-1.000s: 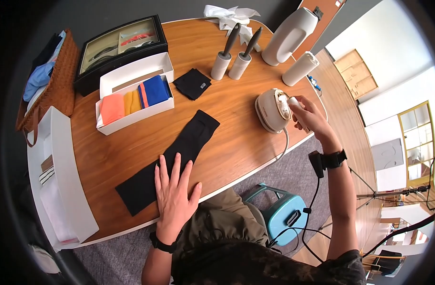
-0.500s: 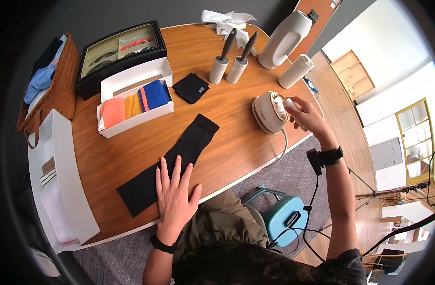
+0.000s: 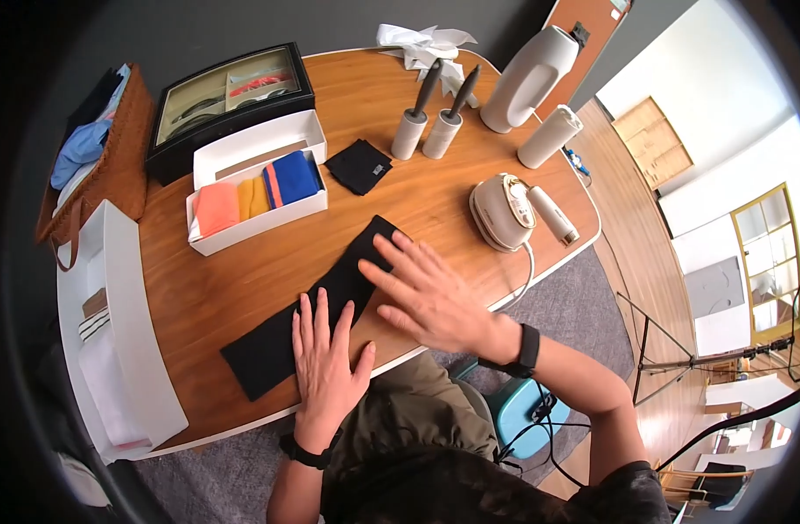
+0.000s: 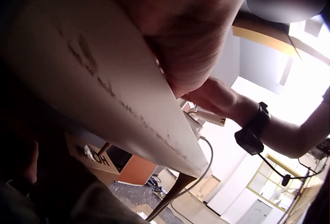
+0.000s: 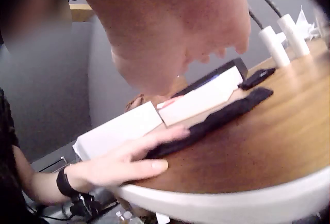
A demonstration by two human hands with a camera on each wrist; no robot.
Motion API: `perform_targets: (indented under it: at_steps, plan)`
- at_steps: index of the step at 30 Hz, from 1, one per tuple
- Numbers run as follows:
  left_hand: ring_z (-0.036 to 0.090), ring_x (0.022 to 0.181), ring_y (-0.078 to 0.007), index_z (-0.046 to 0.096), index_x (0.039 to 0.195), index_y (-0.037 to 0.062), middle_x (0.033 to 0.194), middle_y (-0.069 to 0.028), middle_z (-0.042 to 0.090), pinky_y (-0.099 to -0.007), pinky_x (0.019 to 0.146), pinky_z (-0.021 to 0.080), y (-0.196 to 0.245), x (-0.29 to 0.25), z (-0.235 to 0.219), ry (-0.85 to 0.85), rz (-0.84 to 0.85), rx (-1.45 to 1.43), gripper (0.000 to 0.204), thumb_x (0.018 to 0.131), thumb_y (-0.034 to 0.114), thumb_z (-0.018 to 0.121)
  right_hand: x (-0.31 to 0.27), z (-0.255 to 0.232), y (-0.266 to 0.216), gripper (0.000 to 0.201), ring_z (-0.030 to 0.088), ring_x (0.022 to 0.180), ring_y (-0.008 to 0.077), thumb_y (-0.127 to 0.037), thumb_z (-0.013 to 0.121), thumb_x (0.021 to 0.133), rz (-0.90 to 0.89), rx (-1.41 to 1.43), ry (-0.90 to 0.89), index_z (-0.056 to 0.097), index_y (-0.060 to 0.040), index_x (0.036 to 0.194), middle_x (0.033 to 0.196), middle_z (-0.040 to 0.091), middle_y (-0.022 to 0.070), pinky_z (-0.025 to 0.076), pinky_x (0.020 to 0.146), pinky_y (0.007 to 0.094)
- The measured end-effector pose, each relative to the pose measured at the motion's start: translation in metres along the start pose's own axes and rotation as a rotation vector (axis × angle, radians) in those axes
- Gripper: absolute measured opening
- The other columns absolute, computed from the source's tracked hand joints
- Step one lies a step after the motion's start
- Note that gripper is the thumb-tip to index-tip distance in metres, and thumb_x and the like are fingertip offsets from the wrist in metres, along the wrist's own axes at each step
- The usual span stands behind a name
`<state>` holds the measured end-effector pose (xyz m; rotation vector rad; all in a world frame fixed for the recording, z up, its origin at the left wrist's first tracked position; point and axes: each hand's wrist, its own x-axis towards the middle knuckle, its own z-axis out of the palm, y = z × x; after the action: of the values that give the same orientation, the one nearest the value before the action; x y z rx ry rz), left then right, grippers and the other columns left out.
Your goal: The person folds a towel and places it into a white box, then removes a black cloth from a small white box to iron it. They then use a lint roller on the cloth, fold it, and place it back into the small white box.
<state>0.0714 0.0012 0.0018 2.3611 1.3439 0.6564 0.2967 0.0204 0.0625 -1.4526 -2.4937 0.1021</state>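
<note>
A long, flat piece of black cloth (image 3: pixel 264 356) lies slantwise across the front of the table. My left hand (image 3: pixel 330 371) rests on its near half, fingers straight and slightly spread. Over the cloth's far end reaches my right hand (image 3: pixel 435 301), palm down with fingers extended and nothing held. In the right wrist view, the black cloth (image 5: pixel 221 118) runs beyond my left hand (image 5: pixel 124 164), and the underside of my right hand (image 5: pixel 175 33) hangs above it. To the right stands a cream garment steamer (image 3: pixel 496 214), its white handpiece (image 3: pixel 553 216) leaning at its side.
An open white box (image 3: pixel 269 218) holds folded orange, yellow and blue cloths. Beside it lies a folded black cloth (image 3: pixel 359 167). Two lint rollers (image 3: pixel 408 134), a white bottle (image 3: pixel 531 79) and a white roll (image 3: pixel 550 137) stand behind. A long white box (image 3: pixel 151 375) borders the left.
My right hand has let go of the steamer's handpiece and moved left over the far end of the black cloth. My left hand stays on the cloth.
</note>
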Motion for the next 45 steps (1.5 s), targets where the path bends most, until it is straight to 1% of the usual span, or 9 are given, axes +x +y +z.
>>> perform_targets:
  at_steps: [8, 11, 14, 19, 37, 40, 42, 43, 45]
  plan:
    - [0.023, 0.155, -0.0497, 0.056, 0.146, 0.0066, 0.166, -0.0284, 0.03, -0.062, 0.126, 0.02, -0.004, -0.002, 0.001, -0.018, -0.011, -0.006, 0.059, 0.094, 0.031, 0.07, -0.028, 0.034, 0.008, 0.06, 0.035, 0.153, 0.0394, -0.046, 0.053, 0.106, 0.071, -0.097, -0.137, 0.047, -0.0171, 0.158, 0.164, 0.039, 0.0183, 0.027, 0.124, 0.0571]
    - [0.023, 0.155, -0.0495, 0.057, 0.146, 0.0068, 0.166, -0.0275, 0.031, -0.0618, 0.126, 0.02, -0.005, -0.003, 0.004, 0.004, 0.001, -0.044, 0.059, 0.094, 0.031, 0.07, -0.022, 0.008, -0.01, 0.052, 0.056, 0.123, 0.0336, -0.041, 0.064, 0.098, 0.101, -0.139, -0.208, 0.061, -0.0122, 0.141, 0.138, 0.057, 0.0173, 0.039, 0.114, 0.0532]
    - [0.023, 0.155, -0.0495, 0.057, 0.146, 0.0066, 0.166, -0.0264, 0.032, -0.0618, 0.125, 0.02, -0.004, -0.003, 0.001, -0.031, 0.026, -0.001, 0.059, 0.094, 0.031, 0.069, 0.0, 0.004, -0.017, 0.05, 0.056, 0.119, 0.0331, -0.04, 0.064, 0.099, 0.129, -0.007, -0.086, 0.062, -0.0111, 0.139, 0.137, 0.056, 0.0174, 0.04, 0.113, 0.0509]
    - [0.022, 0.155, -0.0495, 0.053, 0.151, 0.0055, 0.165, -0.0265, 0.034, -0.0609, 0.126, 0.018, -0.005, -0.004, -0.002, -0.066, 0.068, 0.021, 0.064, 0.096, 0.034, 0.067, 0.023, 0.057, 0.006, 0.058, 0.026, 0.156, 0.0417, -0.043, 0.053, 0.106, 0.111, -0.029, -0.015, 0.044, -0.0195, 0.159, 0.167, 0.032, 0.0222, 0.022, 0.127, 0.0566]
    - [0.027, 0.154, -0.045, 0.054, 0.152, 0.0092, 0.164, -0.0223, 0.039, -0.0591, 0.126, 0.019, -0.011, -0.011, 0.001, -0.024, 0.145, 0.018, 0.059, 0.101, 0.039, 0.06, 0.018, 0.047, 0.033, 0.065, 0.023, 0.158, 0.0399, -0.053, 0.045, 0.107, 0.168, -0.122, -0.165, 0.036, -0.0231, 0.165, 0.171, 0.027, 0.0179, 0.014, 0.128, 0.0581]
    - [0.026, 0.155, -0.045, 0.055, 0.152, 0.0093, 0.164, -0.0228, 0.039, -0.059, 0.126, 0.019, -0.012, -0.012, 0.002, -0.029, 0.14, 0.012, 0.059, 0.101, 0.039, 0.061, 0.023, 0.036, 0.036, 0.064, 0.03, 0.155, 0.0402, -0.052, 0.05, 0.106, 0.145, -0.153, -0.174, 0.043, -0.0179, 0.16, 0.167, 0.035, 0.0199, 0.02, 0.127, 0.0562]
    - [0.025, 0.155, -0.0454, 0.055, 0.152, 0.0093, 0.164, -0.0227, 0.038, -0.0589, 0.126, 0.018, -0.012, -0.012, 0.002, -0.032, 0.139, 0.0, 0.059, 0.101, 0.039, 0.061, 0.035, 0.022, 0.042, 0.056, 0.047, 0.144, 0.0414, -0.047, 0.057, 0.104, 0.144, -0.001, -0.163, 0.059, -0.0092, 0.145, 0.155, 0.05, 0.0221, 0.036, 0.12, 0.0514]
    - [0.025, 0.156, -0.0457, 0.055, 0.152, 0.0093, 0.165, -0.0226, 0.038, -0.0588, 0.126, 0.018, -0.012, -0.012, 0.002, -0.031, 0.137, -0.009, 0.059, 0.101, 0.038, 0.061, 0.041, 0.013, 0.043, 0.046, 0.064, 0.121, 0.0422, -0.04, 0.065, 0.1, 0.202, 0.04, -0.089, 0.069, -0.0027, 0.127, 0.135, 0.065, 0.0232, 0.052, 0.104, 0.0475]
    - [0.025, 0.156, -0.0457, 0.055, 0.152, 0.0093, 0.165, -0.0224, 0.037, -0.0588, 0.126, 0.018, -0.013, -0.013, 0.003, -0.022, 0.143, -0.005, 0.059, 0.101, 0.038, 0.06, 0.059, -0.01, 0.049, 0.042, 0.068, 0.113, 0.0412, -0.036, 0.068, 0.098, 0.262, 0.094, 0.01, 0.07, -0.0017, 0.123, 0.127, 0.068, 0.0233, 0.055, 0.097, 0.0464]
